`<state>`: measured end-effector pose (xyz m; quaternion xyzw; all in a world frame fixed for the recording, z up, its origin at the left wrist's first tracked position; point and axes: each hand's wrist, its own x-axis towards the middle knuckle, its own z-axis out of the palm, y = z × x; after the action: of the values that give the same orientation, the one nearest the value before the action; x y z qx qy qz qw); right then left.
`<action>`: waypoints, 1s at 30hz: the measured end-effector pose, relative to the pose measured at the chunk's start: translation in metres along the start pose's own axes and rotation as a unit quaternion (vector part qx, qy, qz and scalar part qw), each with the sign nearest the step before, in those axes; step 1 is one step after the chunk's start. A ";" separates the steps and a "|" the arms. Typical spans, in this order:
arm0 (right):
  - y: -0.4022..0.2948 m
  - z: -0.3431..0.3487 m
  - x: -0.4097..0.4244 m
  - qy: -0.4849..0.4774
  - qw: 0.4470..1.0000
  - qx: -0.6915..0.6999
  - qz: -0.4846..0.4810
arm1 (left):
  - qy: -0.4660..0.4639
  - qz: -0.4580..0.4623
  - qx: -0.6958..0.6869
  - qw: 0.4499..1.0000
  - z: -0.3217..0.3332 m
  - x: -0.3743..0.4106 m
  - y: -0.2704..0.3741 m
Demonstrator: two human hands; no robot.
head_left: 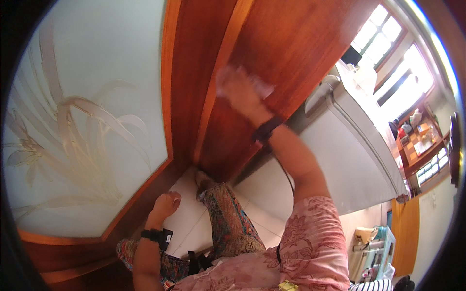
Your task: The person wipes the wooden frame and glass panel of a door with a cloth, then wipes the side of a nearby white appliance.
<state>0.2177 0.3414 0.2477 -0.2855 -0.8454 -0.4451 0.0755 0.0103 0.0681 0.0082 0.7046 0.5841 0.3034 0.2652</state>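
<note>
A pale cloth (264, 87), blurred by motion, lies under my right hand (238, 91), which presses it against a reddish-brown wooden panel (280, 47). Below and to the left, my left hand (166, 205) hangs above the tiled floor with its fingers curled; whether anything is inside them is hidden. A frosted glass pane (91, 145) with an etched plant pattern, framed in wood, fills the left side. Both wrists wear dark bands.
A grey refrigerator (338, 145) stands to the right of the wooden panel. My foot (204, 182) is near the panel's bottom corner. Windows (378, 32), a shelf with mixed items (418, 142) and a rack (375, 251) are farther right.
</note>
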 end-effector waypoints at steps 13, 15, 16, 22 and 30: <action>-0.089 -0.069 -0.134 -0.054 0.252 0.916 0.306 | 0.113 0.027 -0.322 0.940 -0.007 0.025 0.043; -0.108 -0.083 -0.140 -0.011 0.183 0.940 0.286 | 0.126 0.046 -0.436 0.890 -0.026 0.031 0.092; -0.116 -0.089 -0.138 -0.016 0.191 0.943 0.272 | 0.101 0.034 -0.447 0.888 -0.033 0.035 0.109; -0.134 -0.103 -0.130 0.011 0.395 0.882 0.256 | 0.065 -0.035 -0.372 0.925 -0.053 0.034 0.124; -0.173 -0.097 -0.160 0.021 0.329 0.860 0.390 | 0.191 -0.028 -0.333 0.923 -0.072 0.035 0.139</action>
<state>0.2429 0.1218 0.1211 -0.3496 -0.5473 0.6040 0.4620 0.0537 0.0797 0.1622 0.4875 0.5090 0.6016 0.3760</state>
